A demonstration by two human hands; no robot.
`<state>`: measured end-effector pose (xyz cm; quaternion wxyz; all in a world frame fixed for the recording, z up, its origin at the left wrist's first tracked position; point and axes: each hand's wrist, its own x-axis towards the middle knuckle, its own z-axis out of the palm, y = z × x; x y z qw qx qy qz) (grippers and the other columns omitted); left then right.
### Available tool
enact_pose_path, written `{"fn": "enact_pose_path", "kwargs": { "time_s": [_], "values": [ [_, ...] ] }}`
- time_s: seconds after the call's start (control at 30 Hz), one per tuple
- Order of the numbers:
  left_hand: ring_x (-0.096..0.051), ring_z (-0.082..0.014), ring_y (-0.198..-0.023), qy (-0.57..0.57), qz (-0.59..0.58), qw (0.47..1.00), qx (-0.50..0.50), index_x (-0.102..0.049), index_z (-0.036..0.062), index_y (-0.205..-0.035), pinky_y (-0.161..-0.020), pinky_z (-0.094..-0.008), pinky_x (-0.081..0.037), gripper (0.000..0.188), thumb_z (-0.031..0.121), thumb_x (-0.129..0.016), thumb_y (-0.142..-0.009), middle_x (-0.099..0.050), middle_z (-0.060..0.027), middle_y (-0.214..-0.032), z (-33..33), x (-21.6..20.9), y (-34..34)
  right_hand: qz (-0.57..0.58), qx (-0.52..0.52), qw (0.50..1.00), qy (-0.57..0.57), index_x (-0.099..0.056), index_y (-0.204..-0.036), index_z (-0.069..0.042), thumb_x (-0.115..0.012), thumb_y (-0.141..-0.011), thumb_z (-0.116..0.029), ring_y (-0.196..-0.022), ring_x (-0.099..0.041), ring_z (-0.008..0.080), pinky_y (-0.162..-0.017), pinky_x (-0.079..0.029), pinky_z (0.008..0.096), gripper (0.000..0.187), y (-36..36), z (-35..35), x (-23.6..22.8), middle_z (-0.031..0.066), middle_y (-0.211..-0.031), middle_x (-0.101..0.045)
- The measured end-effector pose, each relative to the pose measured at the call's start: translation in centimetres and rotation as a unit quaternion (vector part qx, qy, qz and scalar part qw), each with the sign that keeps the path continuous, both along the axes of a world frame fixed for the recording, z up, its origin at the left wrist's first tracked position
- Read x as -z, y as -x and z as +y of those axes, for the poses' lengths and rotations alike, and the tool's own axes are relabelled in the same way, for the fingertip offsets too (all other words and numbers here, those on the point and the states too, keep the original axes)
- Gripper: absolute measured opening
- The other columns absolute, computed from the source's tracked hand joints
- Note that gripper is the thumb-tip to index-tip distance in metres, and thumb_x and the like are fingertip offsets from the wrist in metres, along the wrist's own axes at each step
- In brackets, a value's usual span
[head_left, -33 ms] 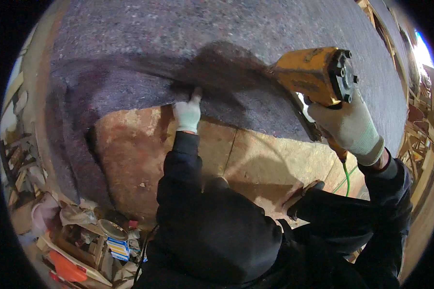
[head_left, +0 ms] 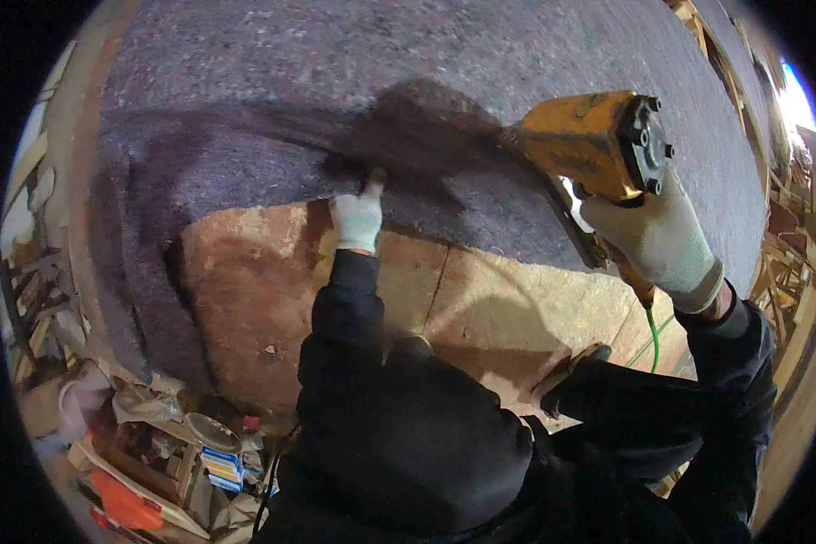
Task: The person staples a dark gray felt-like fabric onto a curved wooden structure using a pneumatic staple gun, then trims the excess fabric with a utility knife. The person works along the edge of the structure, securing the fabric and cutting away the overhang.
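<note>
In a white glove with a darker fingertip, my left hand (head_left: 357,220) rests at the edge of a grey-purple felt sheet (head_left: 517,54). One finger stretches forward onto the felt; its other fingers are hard to make out. To the right, my right hand (head_left: 659,231), also gloved, is closed round the handle of a yellow pneumatic staple gun (head_left: 576,140) with a black end cap. The gun's long dark magazine slants down over the felt near its edge. A green air hose (head_left: 654,340) runs from the handle's lower end. Bare wooden board (head_left: 480,290) shows below the felt edge.
A felt flap (head_left: 159,299) lies folded at the left. Lower left, an open wooden box (head_left: 136,467) holds an orange item, beside a round tin (head_left: 212,432) and blue-and-white boxes (head_left: 222,467). Wood scraps (head_left: 793,272) pile at the right. My knee and shoe are near the board.
My left hand has shifted very slightly to the right along the felt edge. The staple gun and my right hand stay practically in place.
</note>
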<state>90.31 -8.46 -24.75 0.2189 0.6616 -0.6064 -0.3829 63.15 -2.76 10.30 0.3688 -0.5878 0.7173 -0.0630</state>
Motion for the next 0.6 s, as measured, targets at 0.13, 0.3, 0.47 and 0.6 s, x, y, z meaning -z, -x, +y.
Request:
{"fn": "enact_pose_path", "kwargs": {
  "time_s": [0.13, 0.3, 0.47, 0.6],
  "values": [
    [-0.065, -0.0300, -0.094, -0.044, 0.116, 0.992, -0.037, -0.070, -0.0037, -0.103, -0.089, -0.0405, -0.048, 0.038, 0.030, -0.077, -0.088, -0.073, -0.0143, -0.105, 0.0, -0.6, 0.5, 0.009, -0.039, 0.996, 0.086, -0.064, -0.110, -0.006, -0.070, -0.085, -0.011, -0.063, -0.061, 0.0125, -0.055, -0.049, 0.0279, 0.026, -1.7, -1.9, -0.5, 0.0029, -0.075, -0.063],
    [-0.065, -0.0308, -0.096, -0.009, 0.147, 0.988, -0.055, -0.067, -0.0056, -0.112, -0.091, -0.0403, -0.047, 0.043, 0.029, -0.077, -0.088, -0.072, -0.0140, -0.107, 0.2, -0.6, 0.9, 0.091, -0.120, 0.982, 0.112, -0.068, -0.101, -0.010, -0.072, -0.085, -0.016, -0.072, -0.066, 0.0208, -0.065, -0.052, 0.0341, 0.018, -3.5, -4.3, -0.3, 0.0065, -0.079, -0.065],
    [-0.063, -0.0395, -0.097, -0.194, -0.131, 0.970, 0.070, -0.062, -0.0051, -0.122, -0.089, -0.0425, -0.048, 0.057, 0.041, -0.072, -0.090, -0.070, -0.0212, -0.107, 0.1, 0.7, 0.2, -0.010, 0.060, 0.998, -0.030, -0.067, -0.105, -0.004, -0.069, -0.082, -0.004, -0.066, -0.064, 0.0145, -0.055, -0.050, 0.0288, 0.024, -5.8, -6.0, 0.4, 0.0063, -0.084, -0.066],
    [-0.061, -0.0429, -0.104, -0.103, -0.066, 0.987, 0.108, -0.066, -0.0045, -0.116, -0.092, -0.0441, -0.046, 0.072, 0.061, -0.065, -0.086, -0.068, -0.0264, -0.109, 0.0, 0.3, -0.4, -0.081, 0.106, 0.990, -0.045, -0.066, -0.108, -0.002, -0.071, -0.080, -0.004, -0.075, -0.064, 0.0150, -0.060, -0.052, 0.0285, 0.028, -5.5, -5.4, -1.6, 0.0067, -0.090, -0.068]
  ]
}}
